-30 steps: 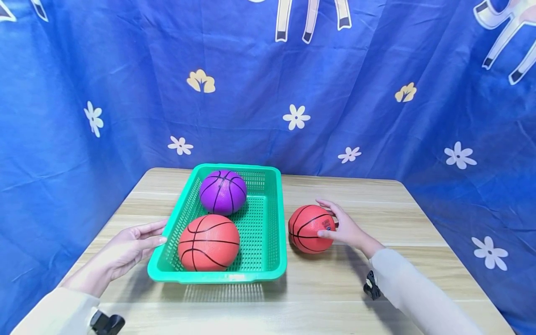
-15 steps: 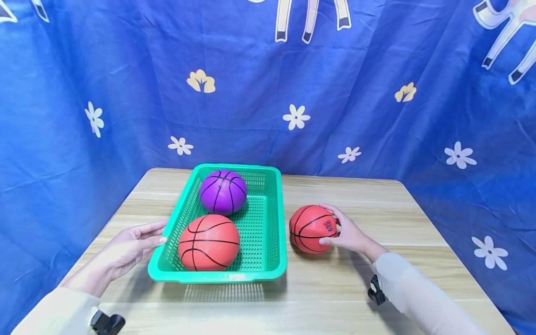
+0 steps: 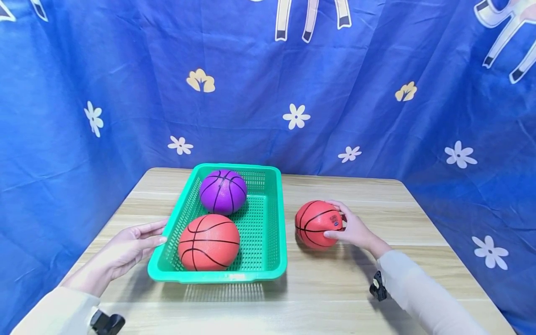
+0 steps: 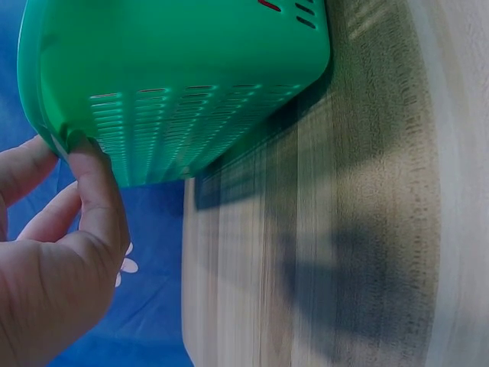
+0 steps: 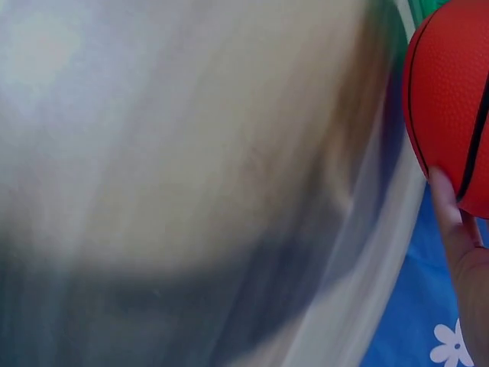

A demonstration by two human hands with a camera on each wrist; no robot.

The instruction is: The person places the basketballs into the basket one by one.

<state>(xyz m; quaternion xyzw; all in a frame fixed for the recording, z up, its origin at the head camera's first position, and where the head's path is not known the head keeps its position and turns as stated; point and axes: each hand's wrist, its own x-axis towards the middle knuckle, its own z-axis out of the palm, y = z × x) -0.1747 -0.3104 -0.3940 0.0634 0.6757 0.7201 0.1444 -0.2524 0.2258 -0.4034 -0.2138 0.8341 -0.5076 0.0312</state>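
A green slotted plastic basket (image 3: 280,223) stands on the table with a purple toy basketball (image 3: 223,192) at its far end and an orange-red basketball (image 3: 208,242) at its near end. My left hand (image 3: 130,249) pinches the basket's left rim; the left wrist view shows the thumb and fingers (image 4: 95,183) at that edge. To the right of the basket, my right hand (image 3: 353,231) grips a second orange-red basketball (image 3: 311,225) from its right side, thumb in front and fingers behind. Whether this ball is clear of the tabletop is hard to tell.
The light wooden table (image 3: 335,293) runs beyond the basket on both sides. A blue cloth (image 3: 259,93) with flowers and animal legs hangs behind and at the sides. Black wrist mounts (image 3: 107,323) sit on both sleeves.
My right hand has closed further round the right-hand basketball. The ball has turned a little and shifted slightly right and upward in the head view. Left hand and basket stay put.
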